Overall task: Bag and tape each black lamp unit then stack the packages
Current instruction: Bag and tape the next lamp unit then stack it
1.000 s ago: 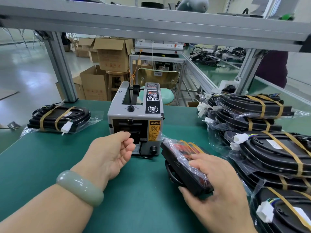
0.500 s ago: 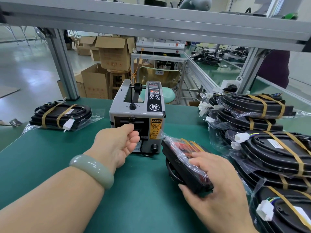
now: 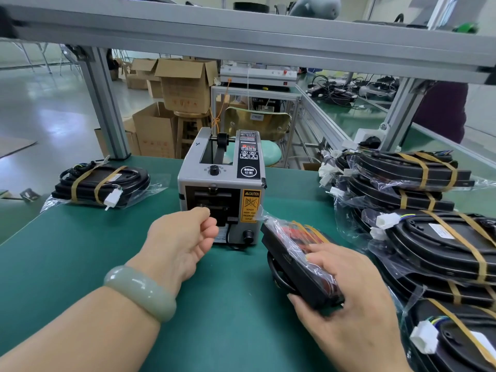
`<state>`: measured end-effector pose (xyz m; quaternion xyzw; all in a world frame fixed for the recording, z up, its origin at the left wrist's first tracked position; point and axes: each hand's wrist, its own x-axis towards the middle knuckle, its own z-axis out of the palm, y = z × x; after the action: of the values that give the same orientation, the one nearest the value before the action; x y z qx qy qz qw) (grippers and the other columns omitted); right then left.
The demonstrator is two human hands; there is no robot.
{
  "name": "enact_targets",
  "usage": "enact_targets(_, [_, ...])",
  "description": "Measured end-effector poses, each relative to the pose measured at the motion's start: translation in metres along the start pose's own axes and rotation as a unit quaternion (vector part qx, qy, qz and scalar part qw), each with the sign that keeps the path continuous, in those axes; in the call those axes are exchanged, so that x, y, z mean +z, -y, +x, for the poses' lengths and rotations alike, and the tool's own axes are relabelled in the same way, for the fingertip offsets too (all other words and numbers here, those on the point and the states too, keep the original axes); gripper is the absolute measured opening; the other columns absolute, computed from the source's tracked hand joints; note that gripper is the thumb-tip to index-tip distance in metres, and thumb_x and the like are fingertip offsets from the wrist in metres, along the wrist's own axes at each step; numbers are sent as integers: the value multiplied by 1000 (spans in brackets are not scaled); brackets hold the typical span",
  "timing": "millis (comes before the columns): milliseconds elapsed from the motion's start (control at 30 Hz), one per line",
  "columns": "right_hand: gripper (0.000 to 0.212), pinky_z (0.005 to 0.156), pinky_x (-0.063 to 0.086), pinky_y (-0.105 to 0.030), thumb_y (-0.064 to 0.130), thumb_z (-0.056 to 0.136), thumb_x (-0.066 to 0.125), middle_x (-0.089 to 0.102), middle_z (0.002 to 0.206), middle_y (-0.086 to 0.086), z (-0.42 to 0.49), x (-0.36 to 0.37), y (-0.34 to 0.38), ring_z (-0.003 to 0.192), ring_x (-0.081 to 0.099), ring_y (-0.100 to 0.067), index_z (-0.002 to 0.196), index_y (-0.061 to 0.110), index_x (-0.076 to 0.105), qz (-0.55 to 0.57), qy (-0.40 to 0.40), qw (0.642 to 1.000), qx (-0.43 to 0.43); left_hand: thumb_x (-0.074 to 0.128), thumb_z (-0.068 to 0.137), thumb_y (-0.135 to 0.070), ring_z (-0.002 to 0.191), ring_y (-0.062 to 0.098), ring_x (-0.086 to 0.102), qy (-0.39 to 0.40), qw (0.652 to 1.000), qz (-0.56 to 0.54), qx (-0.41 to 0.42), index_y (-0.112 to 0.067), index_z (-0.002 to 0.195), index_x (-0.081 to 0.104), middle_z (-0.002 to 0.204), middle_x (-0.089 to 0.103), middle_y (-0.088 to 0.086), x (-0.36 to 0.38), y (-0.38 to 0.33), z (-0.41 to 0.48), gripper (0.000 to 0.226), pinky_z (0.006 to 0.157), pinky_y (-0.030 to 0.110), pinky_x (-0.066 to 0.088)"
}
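So the left hand (image 3: 182, 237) is right up at the outlet of the tape dispenser (image 3: 222, 183), fingers curled in, thumb and forefinger meeting at the slot. Honestly can't tell if there's a strip of tape between them, it's too small to make out. The right hand (image 3: 349, 299) is wrapped round the bagged lamp unit (image 3: 295, 264), which sits tipped up on its edge on the green mat (image 3: 80, 264) just right of the dispenser, with loose plastic sticking out at the far end. The hands are apart.

My read: this is the grab-a-strip step for this 1 unit. The bag is on, but I can't see tape closing it yet.

What could bite here: the caution sticker (image 3: 251, 205) warns about fingers in the outlet, and those fingertips are very close to it. Pull the strip at an angle and it could curl and stick to itself or the fingers. The unit is also only balanced on an edge under 1 hand, so if that grip relaxes while attention is on the tape, it could flop over and the loose bag end could slide open. The stack of taped packages (image 3: 429, 237) at the right looks a bit slumped too, so an elbow bump might topple it. 1 more taped package (image 3: 102, 183) sits well off at far left
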<state>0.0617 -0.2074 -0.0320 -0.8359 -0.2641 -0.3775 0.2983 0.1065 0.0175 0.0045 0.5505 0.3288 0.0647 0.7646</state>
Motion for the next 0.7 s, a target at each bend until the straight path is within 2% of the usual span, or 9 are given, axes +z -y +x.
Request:
enact_targets(67, [44, 94, 42, -33, 19, 54, 81, 67, 104, -2, 0, 1, 1, 101, 59, -15, 95, 7, 70, -2, -3, 1000, -3, 64, 90, -17, 36, 1, 57, 10, 1000, -8, -1, -11, 81, 61, 47, 64, -4, -6, 0, -1, 11, 35, 12, 42])
enact_targets(267, [45, 94, 43, -34, 18, 54, 81, 67, 105, -1, 0, 2, 2, 102, 58, -14, 95, 6, 70, -4, 5, 1000, -5, 67, 89, -21, 37, 2, 59, 35, 999, -16, -10, -10, 84, 62, 49, 67, -1, 2, -7, -2, 12, 35, 13, 43])
enact_targets(433, [46, 94, 42, -34, 19, 54, 81, 67, 105, -1, 0, 1, 3, 102, 58, -14, 96, 8, 69, -2, 2, 1000, -3, 65, 90, -20, 35, 2, 58, 12, 1000, -11, -6, -10, 85, 61, 46, 65, -1, 11, -10, 4, 13, 34, 13, 43])
enact_targets(600, [46, 93, 43, -35, 18, 53, 81, 67, 105, 0, -1, 2, 3, 102, 57, -13, 96, 7, 69, 0, 5, 1000, -6, 62, 90, -17, 34, 2, 55, -28, 1000, -7, 0, -8, 93, 63, 65, 66, 2, 20, -10, 8, 9, 33, 11, 39])
enact_targets(700, [47, 93, 43, -35, 18, 53, 81, 66, 105, 0, -1, 2, 3, 102, 58, -15, 96, 7, 69, 1, 7, 1000, -5, 59, 91, -15, 45, 5, 54, -44, 999, -7, 7, -10, 91, 62, 69, 65, 2, 25, -10, 10, 6, 32, 11, 37])
